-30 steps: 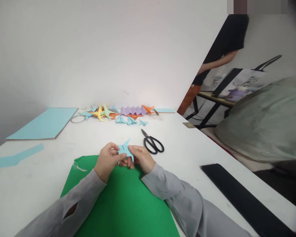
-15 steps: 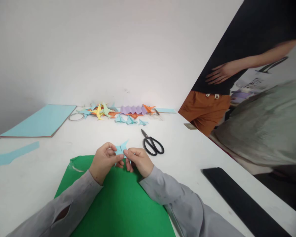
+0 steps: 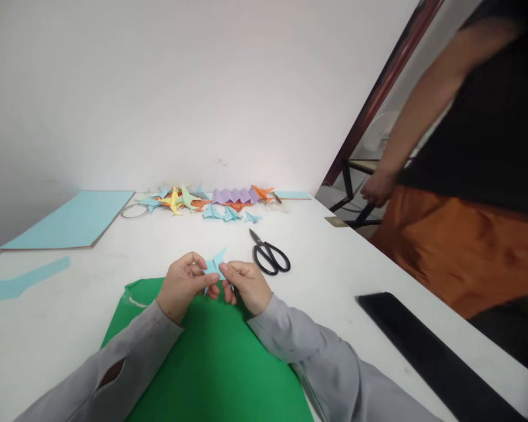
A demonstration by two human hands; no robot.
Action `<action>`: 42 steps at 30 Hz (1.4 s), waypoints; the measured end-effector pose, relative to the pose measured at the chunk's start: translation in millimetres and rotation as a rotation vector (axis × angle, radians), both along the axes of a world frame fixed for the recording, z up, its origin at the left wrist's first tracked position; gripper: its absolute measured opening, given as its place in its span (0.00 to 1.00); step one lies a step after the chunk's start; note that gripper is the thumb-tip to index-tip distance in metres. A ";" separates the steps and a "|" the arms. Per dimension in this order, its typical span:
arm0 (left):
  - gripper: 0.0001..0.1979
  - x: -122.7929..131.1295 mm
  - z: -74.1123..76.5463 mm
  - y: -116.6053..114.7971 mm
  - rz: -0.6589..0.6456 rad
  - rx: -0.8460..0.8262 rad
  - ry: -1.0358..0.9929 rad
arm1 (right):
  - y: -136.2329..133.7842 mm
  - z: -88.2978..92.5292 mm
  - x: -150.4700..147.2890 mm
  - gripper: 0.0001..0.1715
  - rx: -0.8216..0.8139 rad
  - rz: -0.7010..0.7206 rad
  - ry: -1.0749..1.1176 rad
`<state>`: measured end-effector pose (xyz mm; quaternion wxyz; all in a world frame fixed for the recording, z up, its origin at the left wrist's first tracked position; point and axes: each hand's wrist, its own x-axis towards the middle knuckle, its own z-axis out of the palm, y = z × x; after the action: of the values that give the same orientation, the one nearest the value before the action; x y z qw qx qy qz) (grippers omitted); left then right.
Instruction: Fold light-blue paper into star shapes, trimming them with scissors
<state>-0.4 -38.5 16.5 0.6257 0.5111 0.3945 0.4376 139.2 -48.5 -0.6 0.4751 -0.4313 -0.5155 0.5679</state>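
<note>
Between my two hands is a small light-blue folded paper piece (image 3: 213, 266) with pointed tips, one sticking up at the top. My left hand (image 3: 182, 285) pinches its left side between thumb and fingers. On its right side, my right hand (image 3: 249, 284) pinches it the same way; parts of the piece are hidden behind the fingers. Both hands are above the far edge of a green sheet (image 3: 211, 363). Black-handled scissors (image 3: 269, 253) lie on the white table just beyond my right hand, blades pointing away.
Folded paper shapes (image 3: 176, 200) in several colours line the wall, with a purple pleated strip (image 3: 235, 196). At left lie a stack of blue paper (image 3: 70, 220), a blue offcut (image 3: 26, 281) and a wire ring (image 3: 134, 211). A black bar (image 3: 431, 357) is at right. Another person (image 3: 479, 146) stands beyond the table's right edge.
The other person has shifted right and closer, with the arm now hanging down. My hands hold the paper piece in nearly the same pose; the view has turned slightly.
</note>
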 end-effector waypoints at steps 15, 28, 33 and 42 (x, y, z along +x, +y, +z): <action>0.18 0.0 -2.8 4.2 0.221 -0.037 -0.112 | -2.3 0.8 6.8 0.09 0.362 -0.238 -0.081; 0.15 2.8 3.6 0.1 0.179 -0.165 -0.170 | -4.3 -4.3 6.0 0.16 0.859 -0.261 -0.490; 0.17 -0.6 8.6 -0.6 0.036 -0.140 -0.345 | -2.0 -1.0 6.1 0.07 0.558 -0.336 -0.266; 0.22 -2.1 -2.1 2.2 0.014 0.100 -0.167 | 6.6 -3.8 10.8 0.13 0.184 -0.246 0.126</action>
<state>-2.5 -36.3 14.4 0.6269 0.5009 0.3223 0.5022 150.0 -42.0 -4.4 0.6100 -0.4093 -0.4777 0.4818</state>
